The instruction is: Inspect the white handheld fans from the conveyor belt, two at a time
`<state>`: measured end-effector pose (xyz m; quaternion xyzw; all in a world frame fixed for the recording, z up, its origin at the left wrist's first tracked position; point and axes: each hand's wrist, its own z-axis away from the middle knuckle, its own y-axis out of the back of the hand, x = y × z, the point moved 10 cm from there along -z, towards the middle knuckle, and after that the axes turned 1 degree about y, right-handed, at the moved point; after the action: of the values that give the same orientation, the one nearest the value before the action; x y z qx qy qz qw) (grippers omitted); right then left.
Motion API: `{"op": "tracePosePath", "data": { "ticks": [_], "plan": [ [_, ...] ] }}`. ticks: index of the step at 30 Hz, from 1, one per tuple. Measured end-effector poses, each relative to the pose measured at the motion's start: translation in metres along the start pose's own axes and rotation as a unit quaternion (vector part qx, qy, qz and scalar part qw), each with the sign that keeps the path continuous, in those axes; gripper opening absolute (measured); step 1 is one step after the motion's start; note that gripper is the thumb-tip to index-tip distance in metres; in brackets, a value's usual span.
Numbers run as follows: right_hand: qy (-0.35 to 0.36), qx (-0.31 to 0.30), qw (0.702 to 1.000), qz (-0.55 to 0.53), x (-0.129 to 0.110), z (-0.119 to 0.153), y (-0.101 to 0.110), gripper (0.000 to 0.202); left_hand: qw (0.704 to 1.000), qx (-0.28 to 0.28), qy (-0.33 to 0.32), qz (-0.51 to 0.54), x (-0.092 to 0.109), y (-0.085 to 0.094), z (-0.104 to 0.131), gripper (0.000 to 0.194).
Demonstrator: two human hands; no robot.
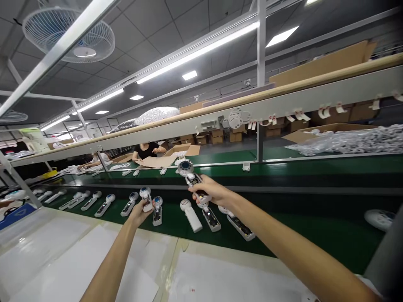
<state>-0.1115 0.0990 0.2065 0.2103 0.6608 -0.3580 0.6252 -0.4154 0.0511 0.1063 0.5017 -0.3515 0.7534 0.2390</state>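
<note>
Over the green belt (289,228), my right hand (209,189) grips a white handheld device (192,179) with a round head and an open handle showing its inner parts. Farther left, my left hand (140,211) has its fingers around another white round-headed device (146,200), held above the belt. Between the hands lie a device with a blue-dotted head (158,212) and one with a closed white handle (192,217). Under my right hand and forearm rest two devices with open handles, one (210,219) nearer and one (241,227) farther right.
More devices (105,205) lie along the belt to the left. A white worktop (214,272) runs along the near side. A shelf rail (176,132) crosses above the belt. Beyond it a person (147,152) handles cardboard; a plastic bag of parts (352,140) is at the right.
</note>
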Motion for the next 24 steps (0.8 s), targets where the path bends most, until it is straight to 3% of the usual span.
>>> {"op": "tracePosePath", "data": {
  "ticks": [4, 7, 8, 11, 13, 16, 24],
  "plan": [
    [0.094, 0.004, 0.995, -0.024, -0.036, 0.072, 0.017, 0.066, 0.992, -0.068, -0.098, 0.040, 0.034, -0.052, 0.050, 0.017],
    [0.158, 0.003, 0.987, -0.007, -0.044, 0.114, 0.020, 0.085, 0.974, -0.149, -0.158, 0.066, 0.048, -0.101, 0.113, 0.029],
    [0.170, 0.007, 0.985, 0.000, -0.043, 0.125, 0.022, 0.088, 0.959, -0.200, -0.190, 0.066, 0.053, -0.121, 0.140, 0.033],
    [0.204, 0.041, 0.978, 0.005, -0.038, 0.149, 0.035, 0.087, 0.922, -0.298, -0.234, 0.074, 0.051, -0.163, 0.210, 0.037],
    [0.219, 0.061, 0.974, -0.005, -0.032, 0.160, 0.046, 0.085, 0.908, -0.340, -0.233, 0.072, 0.039, -0.182, 0.241, 0.041],
    [0.215, 0.072, 0.974, -0.027, -0.019, 0.165, 0.060, 0.080, 0.902, -0.377, -0.200, 0.063, 0.016, -0.198, 0.262, 0.047],
    [0.215, 0.092, 0.972, -0.034, -0.008, 0.157, 0.078, 0.078, 0.898, -0.408, -0.157, 0.042, -0.020, -0.220, 0.257, 0.059]
  ]
}}
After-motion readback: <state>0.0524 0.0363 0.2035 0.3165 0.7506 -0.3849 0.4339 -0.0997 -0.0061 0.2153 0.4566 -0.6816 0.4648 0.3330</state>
